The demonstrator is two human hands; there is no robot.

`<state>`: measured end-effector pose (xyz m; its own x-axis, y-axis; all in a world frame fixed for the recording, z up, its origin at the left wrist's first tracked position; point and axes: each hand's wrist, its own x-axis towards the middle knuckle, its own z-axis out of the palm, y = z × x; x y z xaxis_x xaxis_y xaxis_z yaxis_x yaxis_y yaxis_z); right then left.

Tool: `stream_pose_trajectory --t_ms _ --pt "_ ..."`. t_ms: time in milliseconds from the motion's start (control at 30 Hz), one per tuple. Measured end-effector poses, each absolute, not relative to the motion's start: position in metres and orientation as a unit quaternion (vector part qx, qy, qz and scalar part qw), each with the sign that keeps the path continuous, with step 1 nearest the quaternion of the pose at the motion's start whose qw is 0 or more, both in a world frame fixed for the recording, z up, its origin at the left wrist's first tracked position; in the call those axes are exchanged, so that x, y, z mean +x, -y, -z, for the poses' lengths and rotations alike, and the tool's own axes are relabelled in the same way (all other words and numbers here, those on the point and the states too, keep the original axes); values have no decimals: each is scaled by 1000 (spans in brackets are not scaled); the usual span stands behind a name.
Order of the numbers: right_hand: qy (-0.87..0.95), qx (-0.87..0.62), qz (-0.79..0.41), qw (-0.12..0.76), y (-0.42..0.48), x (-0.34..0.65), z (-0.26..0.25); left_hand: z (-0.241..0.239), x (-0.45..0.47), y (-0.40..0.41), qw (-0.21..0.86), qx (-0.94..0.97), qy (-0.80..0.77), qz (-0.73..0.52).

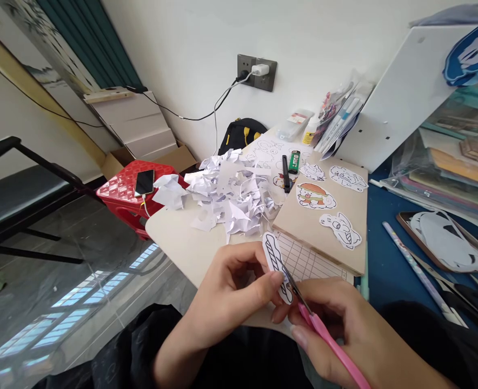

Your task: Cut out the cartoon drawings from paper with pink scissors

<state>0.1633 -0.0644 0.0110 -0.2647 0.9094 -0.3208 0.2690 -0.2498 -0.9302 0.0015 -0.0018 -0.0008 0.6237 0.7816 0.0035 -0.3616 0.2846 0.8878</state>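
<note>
My left hand pinches a small paper cutout, white with black outlined drawing, just above the near table edge. My right hand is closed around pink-handled scissors, whose blades meet the cutout's lower edge. Behind them lies a brown notebook carrying several finished sticker cutouts: a coloured one, a white one and another further back. A heap of white paper scraps sits to the left on the cream table.
A black pen and green lighter lie behind the scraps. A red stool holds a charging phone. On the right lie a blue mat, a pencil, a tray and stacked folders.
</note>
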Motion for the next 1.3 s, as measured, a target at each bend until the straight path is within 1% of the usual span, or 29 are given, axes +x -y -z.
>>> stream_pose_trajectory --t_ms 433,733,900,1300 --pt "550 -535 -578 277 62 163 -12 0 2 2 760 474 -250 -369" --pt "573 -540 -562 252 64 164 -10 -1 3 0 772 467 -235 -363" --pt "577 -544 -554 253 63 164 -10 -2 2 1 775 461 -234 -364" --pt "568 -550 -566 233 66 167 -7 -3 1 0 764 490 -238 -346"
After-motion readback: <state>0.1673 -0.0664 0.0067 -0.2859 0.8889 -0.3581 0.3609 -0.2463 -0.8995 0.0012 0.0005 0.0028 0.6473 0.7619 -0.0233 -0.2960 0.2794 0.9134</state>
